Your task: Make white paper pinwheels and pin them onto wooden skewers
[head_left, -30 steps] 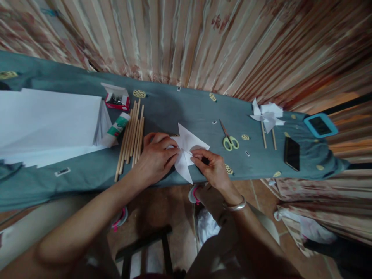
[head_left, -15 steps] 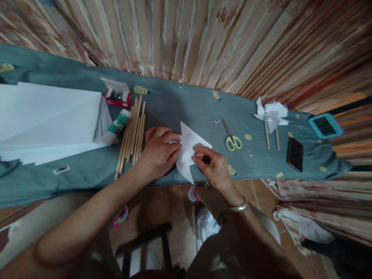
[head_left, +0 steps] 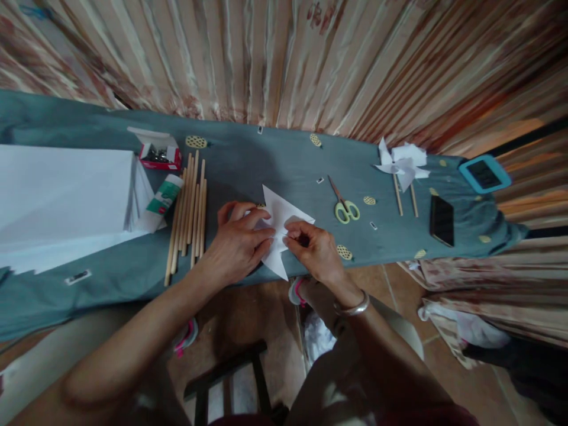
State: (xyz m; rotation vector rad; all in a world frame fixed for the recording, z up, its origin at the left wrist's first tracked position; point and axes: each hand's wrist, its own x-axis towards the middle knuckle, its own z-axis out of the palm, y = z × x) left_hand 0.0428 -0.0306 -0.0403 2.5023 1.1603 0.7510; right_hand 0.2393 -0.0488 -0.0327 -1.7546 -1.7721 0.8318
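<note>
1. Your left hand (head_left: 239, 242) lies over the left part of the folded white paper (head_left: 284, 207), holding it with bent fingers above and the thumb pressed near its middle.
2. Your right hand (head_left: 313, 248) meets the same sheet from the other side, thumb and forefinger drawn close together at its centre; what they pinch is too small to tell. A silver bangle (head_left: 355, 306) circles your right wrist.
3. The folded paper sits between your hands near the front edge of the table, one pointed corner toward the curtain and another toward you.
4. Just left of your left hand, a bundle of wooden sticks (head_left: 189, 207) lies roughly lengthwise away from you.
5. Beside the sticks you have a white-and-green tube (head_left: 165, 195), tilted against the edge of a stack of white paper (head_left: 66, 189).
6. Behind the tube stands an open red-and-white box (head_left: 160, 154) with small metallic pieces in it.
7. To the right of your hands lie scissors (head_left: 346, 210) with pale green handles, points away from you.
8. Farther right you see a white paper pinwheel (head_left: 402, 167) and two sticks, then a dark phone (head_left: 442, 220) and a blue-framed device (head_left: 484, 174).
9. Everything rests on a grey-green cloth (head_left: 284, 151) with yellow prints; a pleated curtain (head_left: 239, 65) hangs behind.
</note>
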